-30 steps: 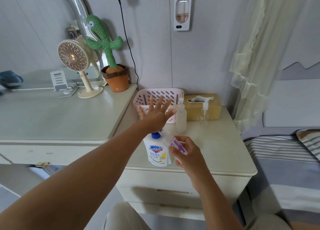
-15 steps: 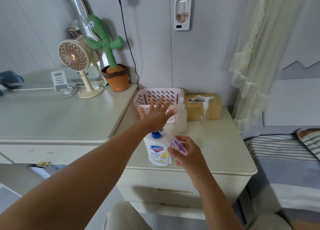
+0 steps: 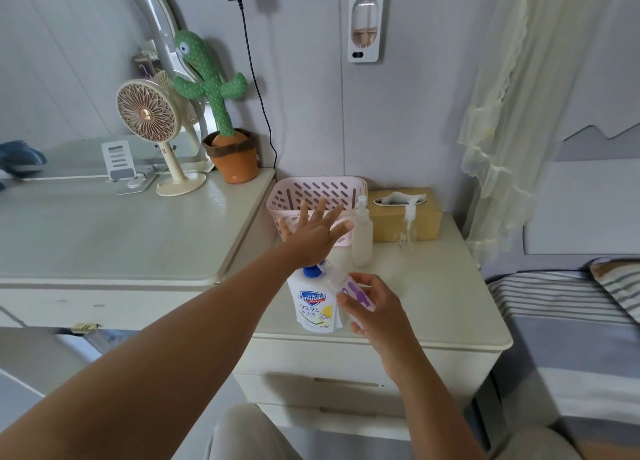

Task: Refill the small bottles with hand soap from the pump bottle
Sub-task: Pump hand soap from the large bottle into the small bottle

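The pump bottle (image 3: 316, 302), white with a blue and yellow label and a blue pump head (image 3: 310, 272), stands upright near the front edge of the pale nightstand (image 3: 436, 304). The left hand (image 3: 313, 233) lies flat on top of that pump head, palm down, fingers straight and spread, clasping nothing. Touching the pump bottle on its right, a small clear bottle with a purple print (image 3: 348, 286) is tilted so that its open neck points up and left at the pump head; whether soap is flowing cannot be told. The right hand (image 3: 375, 309) grasps this small bottle, with thumb and fingers curled round its lower half. Just behind the pump bottle and a little right stands a frosted white small bottle (image 3: 362, 240) with its own pump top, upright. Further right of that is a clear small bottle (image 3: 410, 226), also upright and capped with a pump. Behind the pump bottle a pink slotted basket (image 3: 320, 189) sits by the wall, and a tan tissue box (image 3: 405, 217) stands to the basket's right. Left of the pump bottle and set higher is a pale desk (image 3: 104, 238), which carries a beige fan (image 3: 147, 113), a plush cactus (image 3: 207, 79) in an orange pot and a white phone stand (image 3: 119, 162). Far to the right of the pump bottle hang a cream curtain (image 3: 502, 113) and, below it, striped bedding (image 3: 554, 304).
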A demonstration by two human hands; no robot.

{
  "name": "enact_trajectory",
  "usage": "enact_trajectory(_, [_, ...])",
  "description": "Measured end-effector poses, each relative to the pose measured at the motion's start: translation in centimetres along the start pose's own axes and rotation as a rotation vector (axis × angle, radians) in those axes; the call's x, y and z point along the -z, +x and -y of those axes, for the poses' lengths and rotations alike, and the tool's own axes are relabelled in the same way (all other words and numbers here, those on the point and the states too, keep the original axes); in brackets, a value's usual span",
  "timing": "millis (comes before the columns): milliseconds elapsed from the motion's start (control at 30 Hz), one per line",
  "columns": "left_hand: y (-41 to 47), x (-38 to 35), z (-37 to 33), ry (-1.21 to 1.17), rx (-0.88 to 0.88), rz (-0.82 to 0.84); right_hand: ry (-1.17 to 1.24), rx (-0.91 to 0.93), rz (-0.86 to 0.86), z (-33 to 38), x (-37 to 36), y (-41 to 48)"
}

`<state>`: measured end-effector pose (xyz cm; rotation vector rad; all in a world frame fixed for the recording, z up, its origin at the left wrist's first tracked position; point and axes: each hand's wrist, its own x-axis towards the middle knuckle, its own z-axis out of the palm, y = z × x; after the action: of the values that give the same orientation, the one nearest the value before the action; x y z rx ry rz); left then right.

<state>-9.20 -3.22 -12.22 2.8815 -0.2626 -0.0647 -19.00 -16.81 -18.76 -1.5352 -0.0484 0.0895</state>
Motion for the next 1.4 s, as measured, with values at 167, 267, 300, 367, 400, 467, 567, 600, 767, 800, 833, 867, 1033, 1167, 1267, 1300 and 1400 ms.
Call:
enact_trajectory(167, [0.7,-0.1,0.5,-0.026,0.02,-0.006,0.017,0.008,0.013,0.5,0.0,0.0])
enact_trajectory(267, [0.5,-0.9,0.8,-0.034,0.028,-0.032,0.023,-0.004,-0.001,0.0,-0.2,0.0])
enact_trajectory(300, [0.6,-1.1,0.9,-0.023,0.036,-0.035,0.03,-0.009,-0.004,-0.1,-0.3,-0.1])
enact_trajectory(367, [0.7,-1.3,1.0,-0.007,0.04,-0.032,0.039,-0.016,-0.007,-0.1,-0.3,-0.1])
enact_trajectory(400, [0.7,-1.3,0.9,0.0,0.034,-0.028,0.038,-0.015,-0.006,0.0,-0.2,-0.2])
enact_trajectory(467, [0.7,-0.9,0.8,0.014,0.023,-0.024,0.025,-0.006,-0.002,0.2,-0.1,-0.1])
enact_trajectory(567, [0.9,-0.4,0.7,0.052,0.01,-0.028,0.019,0.012,0.004,0.6,0.1,-0.1])
enact_trajectory(600, [0.9,-0.2,0.7,0.06,0.01,-0.031,0.021,0.016,0.006,0.7,0.1,-0.1])
enact_trajectory(767, [0.7,-0.9,0.8,0.008,0.032,-0.047,0.02,0.011,0.0,0.2,-0.2,0.0])
enact_trajectory(800, [0.7,-1.1,0.9,0.008,0.039,-0.043,0.017,0.006,-0.006,0.1,-0.3,0.0])
enact_trajectory(833, [0.7,-1.3,0.9,0.013,0.045,-0.041,0.015,0.004,-0.008,0.0,-0.3,0.0])
enact_trajectory(867, [0.7,-1.4,0.9,0.021,0.045,-0.04,0.012,0.005,-0.01,0.1,-0.4,-0.1])
enact_trajectory(1033, [0.8,-0.9,0.6,0.04,0.035,-0.021,0.015,0.0,0.0,0.4,-0.1,-0.3])
enact_trajectory(1167, [0.9,-0.1,0.4,0.039,0.023,-0.01,0.006,0.028,0.002,0.8,0.0,-0.3])
enact_trajectory(1267, [0.8,-0.5,0.6,0.006,0.023,-0.03,0.007,0.017,-0.008,0.5,-0.2,-0.1])
enact_trajectory(1300, [0.7,-0.7,0.5,0.018,0.021,-0.03,0.01,0.009,-0.013,0.3,-0.2,-0.1])
enact_trajectory(1400, [0.4,-1.1,0.5,0.054,0.02,-0.018,0.056,-0.029,-0.023,-0.1,-0.4,-0.2])
